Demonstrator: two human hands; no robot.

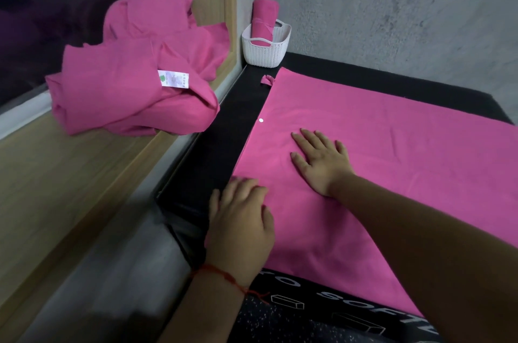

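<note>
Released left hand [241, 220] and right hand [321, 162] are being pressed flat on the pink towel [378, 146], ideally stroked toward the table's [213, 152] edges.

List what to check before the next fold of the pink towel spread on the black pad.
1. Flat: the pink towel lies flat on the black pad: ok, only faint creases.
2. Pinned: the right hand presses on it, fingers straight: ok.
3. Grip: the left hand is at the near left edge: cannot tell, fingertips hidden.
4. Tucked: the corner loop sticks out onto the pad: not ok.
5. Room: the white basket holds one rolled towel, with space beside it: ok.
6. Clearance: the towel pile on the sill lies apart from the pink towel: ok.
</note>
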